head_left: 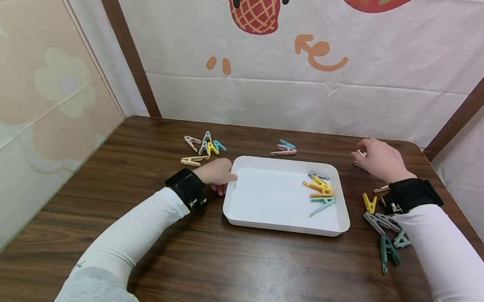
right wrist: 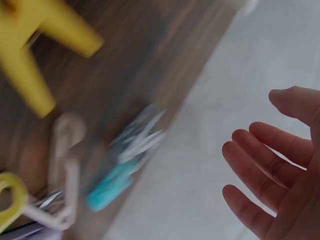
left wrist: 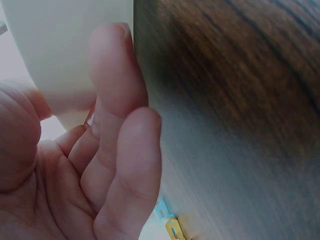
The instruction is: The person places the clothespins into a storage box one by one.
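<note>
My left hand (head_left: 217,171) holds the left rim of a white tray (head_left: 264,197), thumb over the edge and fingers along the outer wall (left wrist: 112,70). Inside the tray, toward its right side, lie a grey clothespin (head_left: 319,176), yellow and orange clothespins (head_left: 320,189) and a teal one (head_left: 323,205). At the far right of the table is my right hand (head_left: 379,159), with a whitish clothespin (head_left: 361,153) right by its fingertips. The right wrist view shows that hand's fingers (right wrist: 255,165) spread and relaxed, nothing between them, with a blurred turquoise clothespin (right wrist: 112,185) nearby.
Several clothespins (head_left: 206,144) lie behind my left hand, and blue and pink ones (head_left: 285,150) behind the tray. Below my right wrist are a yellow clothespin (head_left: 369,204), grey ones (head_left: 375,222) and a dark green one (head_left: 388,255). A printed cloth (head_left: 237,99) hangs behind the table.
</note>
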{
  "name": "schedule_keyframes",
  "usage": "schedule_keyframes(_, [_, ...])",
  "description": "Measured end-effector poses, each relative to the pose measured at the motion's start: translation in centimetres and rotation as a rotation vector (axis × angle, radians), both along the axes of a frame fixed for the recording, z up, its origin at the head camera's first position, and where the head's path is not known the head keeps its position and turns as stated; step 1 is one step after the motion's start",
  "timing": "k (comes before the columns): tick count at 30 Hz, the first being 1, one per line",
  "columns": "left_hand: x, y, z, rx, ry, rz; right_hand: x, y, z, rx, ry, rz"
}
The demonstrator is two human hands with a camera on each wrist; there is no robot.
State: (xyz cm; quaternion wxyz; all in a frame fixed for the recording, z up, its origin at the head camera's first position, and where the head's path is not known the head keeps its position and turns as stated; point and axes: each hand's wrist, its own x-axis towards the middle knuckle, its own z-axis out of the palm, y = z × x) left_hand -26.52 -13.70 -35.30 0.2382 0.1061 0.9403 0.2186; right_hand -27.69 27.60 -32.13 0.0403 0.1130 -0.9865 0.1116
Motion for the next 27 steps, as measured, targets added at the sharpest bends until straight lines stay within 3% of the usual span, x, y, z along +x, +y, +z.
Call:
schedule_keyframes(5, [0.2,0.0,0.1,0.002,-0.001,0.002,-1.5,2.5,-1.5,-0.02,-0.115,-0.065])
schedule_keyframes(10, [0.0,0.0,0.0,-0.001,-0.004,0.007,-2.2,2.7,-2.4,-0.012,-0.183,-0.048])
schedule_keyframes(21, [0.1,0.1,-0.2,0.01,-0.014,0.023,-2.4,1.5,-3.4,0.117,-0.245,-0.077])
schedule_keyframes(27, [0.1,0.0,-0.1,0.014,-0.005,0.023,-2.5,1.2,-3.5,0.129,-0.213,-0.063])
